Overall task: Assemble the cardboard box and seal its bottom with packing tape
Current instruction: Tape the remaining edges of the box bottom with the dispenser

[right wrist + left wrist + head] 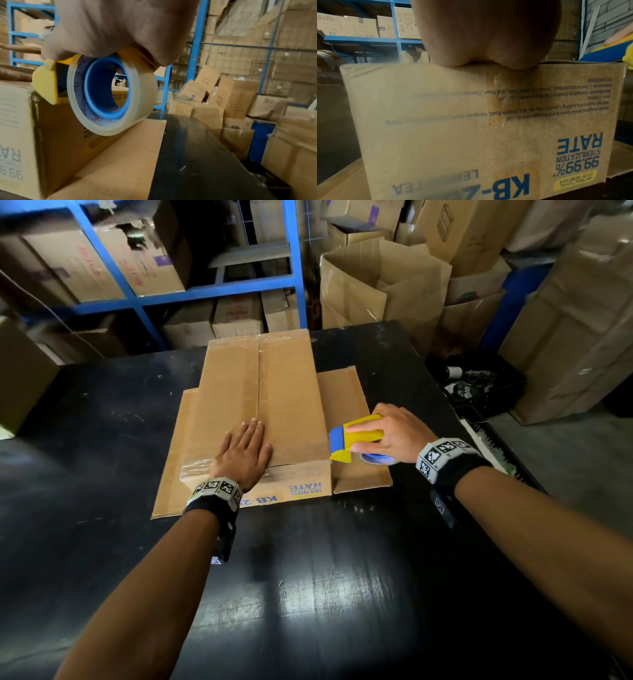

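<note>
Box (260, 405) stands upside down on the black table (308, 594), bottom flaps folded, clear tape along the centre seam and down the near wall. Left hand (241, 453) presses flat on it; right hand (387, 433) grasps the yellow tape dispenser (356, 441) at the right edge (probably a cross strip). Warehouse: blue shelving (294, 268), stacked cartons (383, 282).

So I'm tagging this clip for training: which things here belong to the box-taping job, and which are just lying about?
In the job:
- cardboard box, upside down on the black table
- tape dispenser with its tape roll
- left hand, right hand

Lying about:
- open carton
- blue shelving of stacked boxes
- black crate
</note>
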